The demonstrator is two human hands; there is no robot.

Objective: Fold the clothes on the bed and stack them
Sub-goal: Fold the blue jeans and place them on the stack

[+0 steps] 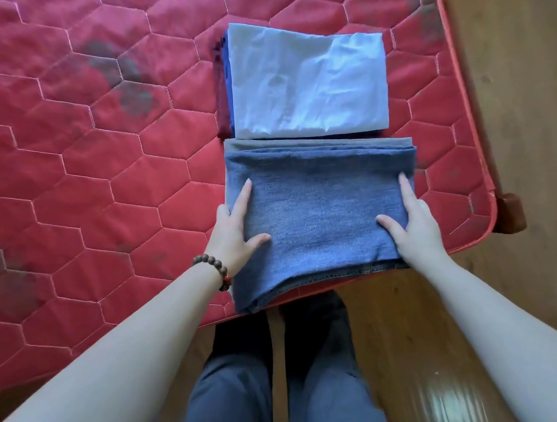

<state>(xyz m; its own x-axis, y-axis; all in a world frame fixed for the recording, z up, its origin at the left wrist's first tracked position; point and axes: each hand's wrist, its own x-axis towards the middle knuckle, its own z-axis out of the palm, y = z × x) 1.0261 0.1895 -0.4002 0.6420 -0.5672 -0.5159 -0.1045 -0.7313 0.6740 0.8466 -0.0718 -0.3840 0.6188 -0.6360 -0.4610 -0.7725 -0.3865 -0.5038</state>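
Note:
Folded blue jeans (319, 208) lie at the near edge of the red quilted mattress (106, 155), on top of a folded grey garment (299, 142) whose far edge shows. My left hand (236, 226) holds the jeans' left side and my right hand (413, 216) holds the right side. On each hand the thumb and forefinger lie on top while the other fingers are hidden at the edge. Just beyond sits a second stack topped by a folded light blue garment (306, 83), with dark blue cloth (227, 84) and maroon cloth under it.
The mattress's right edge (465, 104) runs beside a wooden floor (523, 101). A brown wooden bed corner (509, 211) sticks out at the near right. My legs in grey trousers (280, 388) stand against the near edge. A bead bracelet (214, 269) is on my left wrist.

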